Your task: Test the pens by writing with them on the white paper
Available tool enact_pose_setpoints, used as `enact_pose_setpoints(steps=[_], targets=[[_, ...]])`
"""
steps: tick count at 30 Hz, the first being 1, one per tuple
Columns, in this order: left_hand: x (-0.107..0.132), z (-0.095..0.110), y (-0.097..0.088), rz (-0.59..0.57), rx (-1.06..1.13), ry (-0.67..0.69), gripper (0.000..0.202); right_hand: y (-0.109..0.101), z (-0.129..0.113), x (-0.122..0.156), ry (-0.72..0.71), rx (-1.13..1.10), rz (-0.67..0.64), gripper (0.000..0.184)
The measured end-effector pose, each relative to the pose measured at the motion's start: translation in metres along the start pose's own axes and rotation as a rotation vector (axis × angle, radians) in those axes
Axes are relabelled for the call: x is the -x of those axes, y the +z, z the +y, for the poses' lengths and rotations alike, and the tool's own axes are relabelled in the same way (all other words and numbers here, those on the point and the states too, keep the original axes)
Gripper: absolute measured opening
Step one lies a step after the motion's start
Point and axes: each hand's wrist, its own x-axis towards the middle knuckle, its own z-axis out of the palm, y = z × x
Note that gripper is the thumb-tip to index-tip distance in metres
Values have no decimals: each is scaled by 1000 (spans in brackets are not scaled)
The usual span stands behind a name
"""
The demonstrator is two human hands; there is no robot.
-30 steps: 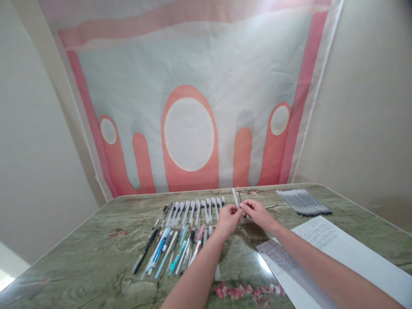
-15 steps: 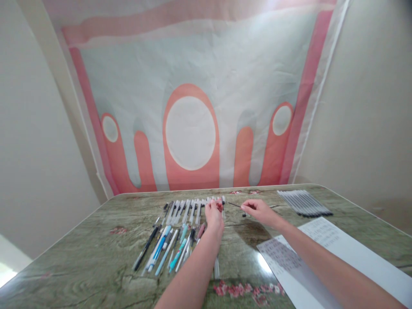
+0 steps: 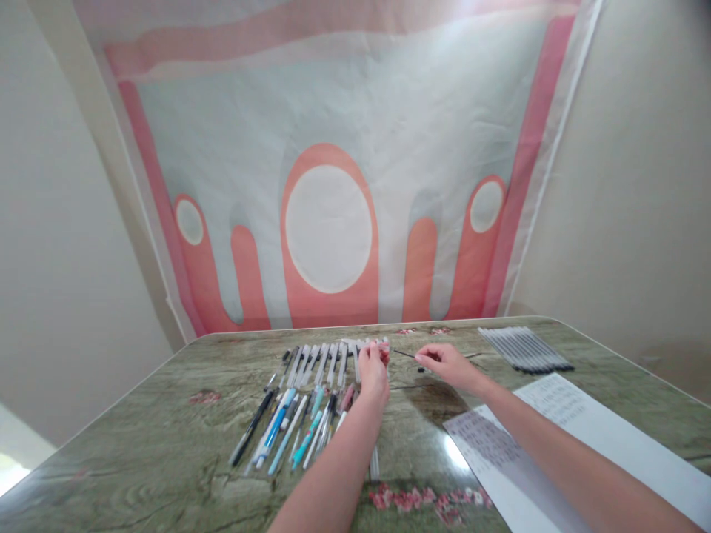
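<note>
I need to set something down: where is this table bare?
Bare: the table's left side, beside the coloured pens, and between right hand and refills. Crowded: centre, with the white pens and left hand; paper covers the near right.

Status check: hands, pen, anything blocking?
Left hand on end pen of row of white pens, grip unclear. Right hand pinching thin refill. Paper sheet under right forearm, nothing between hands.

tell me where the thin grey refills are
Head view: the row of thin grey refills lies far right on the table, beyond the white paper, right of the right hand.
</note>
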Motion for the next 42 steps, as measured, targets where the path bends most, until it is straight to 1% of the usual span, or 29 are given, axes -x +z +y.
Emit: enact_pose_setpoints(steps=[6, 8, 11, 13, 15, 17, 19, 22, 26, 28, 33, 36, 39, 42], targets=[[11, -1, 6, -95, 44, -129, 15, 2, -4, 0, -7, -25, 22, 27], [16, -2, 9, -132, 106, -219, 12, 4, -5, 0, -3, -46, 81, 26], [24, -1, 15, -170, 214, -409, 9, 7, -7, 0, -8, -109, 191, 27], [27, 3, 17, -158, 278, -513, 8, 8, -10, 0, -11, -167, 217, 29], [26, 8, 18, -128, 336, -560, 10, 8, -12, -1, 0, -222, 208, 33], [23, 15, 17, -98, 390, -552, 13, 6, -12, -1, 7, -237, 201, 36], [19, 20, 16, -80, 423, -529, 15, 5, -8, -2, -1, -174, 219, 33], [15, 23, 13, -70, 424, -500, 17, 2, 5, -5, -17, 19, 230, 28], [16, 20, 12, -68, 420, -470, 13, 4, 26, -18, 11, 352, 152, 22], [17, 18, 12, -70, 432, -454, 11, 8, 35, -28, 36, 434, 132, 18], [19, 16, 14, -64, 428, -439, 10, 22, 46, -54, 80, 473, 93, 12], [19, 16, 14, -62, 430, -435, 10, 26, 48, -60, 101, 485, 88, 11], [19, 14, 14, -72, 424, -433, 9, 22, 46, -56, 93, 488, 69, 12], [20, 13, 14, -82, 409, -425, 8, 15, 41, -42, 60, 490, 28, 13]])
